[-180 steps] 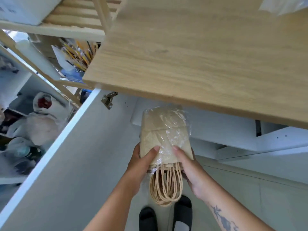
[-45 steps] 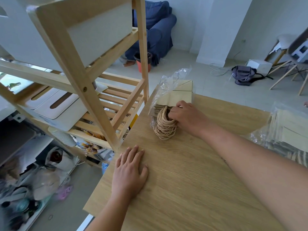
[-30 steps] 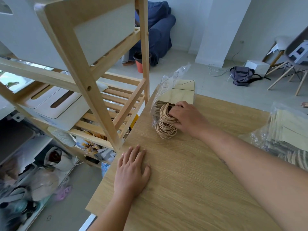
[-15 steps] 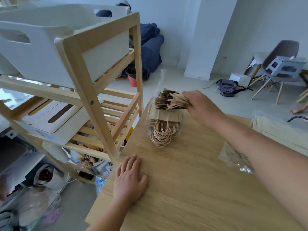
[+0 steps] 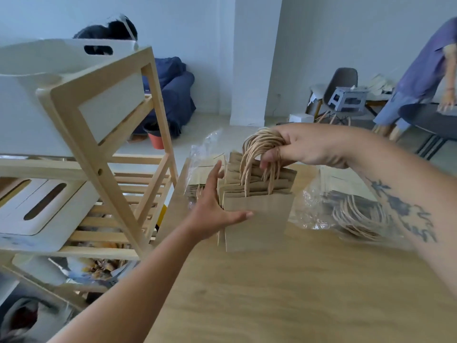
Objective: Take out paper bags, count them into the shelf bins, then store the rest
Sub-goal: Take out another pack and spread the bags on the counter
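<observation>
R grip [image 5: 309,147] clutches twisted-cord handles [image 5: 256,146] of flat kraft bags [image 5: 259,219]; L grip [image 5: 212,214] splayed, touching.

No readable text, labels, brands or numbers anywhere.

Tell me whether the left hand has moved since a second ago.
Yes. The left hand has lifted off the table near its front left edge and gone up and forward to the side of the paper bags hanging from the right hand.
</observation>
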Tool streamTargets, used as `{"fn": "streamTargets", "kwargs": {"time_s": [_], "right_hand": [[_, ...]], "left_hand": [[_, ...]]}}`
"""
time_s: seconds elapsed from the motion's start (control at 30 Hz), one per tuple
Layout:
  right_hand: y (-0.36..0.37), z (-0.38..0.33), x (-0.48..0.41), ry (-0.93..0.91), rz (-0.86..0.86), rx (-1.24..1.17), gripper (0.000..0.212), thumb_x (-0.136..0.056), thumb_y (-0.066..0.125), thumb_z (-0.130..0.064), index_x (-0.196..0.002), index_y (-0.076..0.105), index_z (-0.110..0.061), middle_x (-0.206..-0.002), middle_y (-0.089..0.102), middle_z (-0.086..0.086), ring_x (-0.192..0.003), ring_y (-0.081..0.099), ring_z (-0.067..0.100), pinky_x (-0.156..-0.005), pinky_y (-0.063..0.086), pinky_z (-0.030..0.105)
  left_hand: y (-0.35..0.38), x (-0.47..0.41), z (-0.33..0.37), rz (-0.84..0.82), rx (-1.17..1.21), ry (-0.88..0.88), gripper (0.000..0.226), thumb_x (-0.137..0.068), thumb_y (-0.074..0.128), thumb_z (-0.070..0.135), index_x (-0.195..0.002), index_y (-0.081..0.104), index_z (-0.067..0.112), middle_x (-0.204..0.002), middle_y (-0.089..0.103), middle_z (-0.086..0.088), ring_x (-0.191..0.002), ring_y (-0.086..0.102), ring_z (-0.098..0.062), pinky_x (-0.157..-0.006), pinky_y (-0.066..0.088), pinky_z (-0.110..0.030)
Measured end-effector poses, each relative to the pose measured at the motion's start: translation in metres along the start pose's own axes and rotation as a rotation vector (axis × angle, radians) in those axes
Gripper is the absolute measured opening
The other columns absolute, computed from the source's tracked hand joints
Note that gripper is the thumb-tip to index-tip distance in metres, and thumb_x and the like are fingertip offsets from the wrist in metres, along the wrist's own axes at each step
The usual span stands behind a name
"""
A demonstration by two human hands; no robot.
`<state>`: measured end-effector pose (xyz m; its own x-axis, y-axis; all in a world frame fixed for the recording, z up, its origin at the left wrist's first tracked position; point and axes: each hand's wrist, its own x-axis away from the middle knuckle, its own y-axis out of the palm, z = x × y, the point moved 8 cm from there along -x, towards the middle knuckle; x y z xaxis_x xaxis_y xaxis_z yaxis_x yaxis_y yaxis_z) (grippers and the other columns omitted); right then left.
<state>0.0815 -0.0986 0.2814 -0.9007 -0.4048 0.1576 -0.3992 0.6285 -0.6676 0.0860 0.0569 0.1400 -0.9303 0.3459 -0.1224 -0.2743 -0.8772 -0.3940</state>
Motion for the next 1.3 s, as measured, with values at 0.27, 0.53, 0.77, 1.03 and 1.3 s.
{"fn": "streamTargets", "kwargs": {"time_s": [0.27, 0.53, 0.77, 1.03, 1.3], "right_hand": [[0.067, 0.041, 0.016, 0.035, -0.134, -0.145, 0.028, -0.094, 0.062, -0.021, -0.120, 0.060, -0.013, -0.114, 0.069, 0.003, -0.109, 0.062, 0.010, -0.108, 0.041, 0.033], [0.083, 0.098, 0.040, 0.128, 0.065, 0.095, 0.108, -0.063, 0.084, -0.051, -0.150, 0.023, -0.034, -0.149, 0.027, -0.013, -0.140, 0.025, 0.010, -0.115, 0.024, 0.034], [0.108, 0.129, 0.024, 0.035, 0.206, 0.075, 0.093, -0.070, 0.085, -0.038, -0.144, 0.028, -0.043, -0.134, 0.054, -0.007, -0.121, 0.054, 0.016, -0.098, 0.046, 0.034], [0.146, 0.150, 0.031, 0.132, 0.263, -0.567, 0.042, -0.076, 0.083, -0.025, -0.106, 0.054, -0.033, -0.106, 0.070, -0.007, -0.100, 0.066, 0.010, -0.075, 0.050, 0.019], [0.208, 0.144, 0.016, 0.219, 0.261, -1.038, 0.044, -0.079, 0.077, -0.026, -0.117, 0.056, -0.023, -0.114, 0.072, 0.002, -0.101, 0.069, 0.017, -0.088, 0.054, 0.036]], "left_hand": [[0.036, 0.040, -0.040, -0.031, 0.237, -0.123, 0.059, -0.068, 0.092, 0.015, -0.120, 0.064, 0.013, -0.111, 0.074, -0.006, -0.109, 0.069, -0.023, -0.097, 0.055, -0.039], [0.045, 0.054, -0.052, 0.099, 0.278, -0.213, 0.055, -0.068, 0.084, -0.012, -0.114, 0.064, 0.013, -0.106, 0.074, -0.006, -0.096, 0.068, -0.012, -0.079, 0.057, -0.024], [0.046, 0.060, -0.060, 0.271, 0.244, -0.255, 0.070, -0.062, 0.091, 0.000, -0.121, 0.060, 0.023, -0.113, 0.072, 0.001, -0.106, 0.067, -0.012, -0.088, 0.057, -0.028], [0.041, 0.079, -0.070, 0.275, 0.344, -0.354, 0.060, -0.068, 0.088, 0.001, -0.119, 0.063, 0.014, -0.110, 0.075, -0.002, -0.106, 0.070, -0.019, -0.081, 0.058, -0.025], [0.001, 0.114, -0.062, 0.403, 0.340, -0.414, 0.054, -0.080, 0.080, 0.034, -0.125, 0.050, 0.035, -0.113, 0.070, 0.002, -0.093, 0.073, -0.013, -0.076, 0.063, -0.038]]}}
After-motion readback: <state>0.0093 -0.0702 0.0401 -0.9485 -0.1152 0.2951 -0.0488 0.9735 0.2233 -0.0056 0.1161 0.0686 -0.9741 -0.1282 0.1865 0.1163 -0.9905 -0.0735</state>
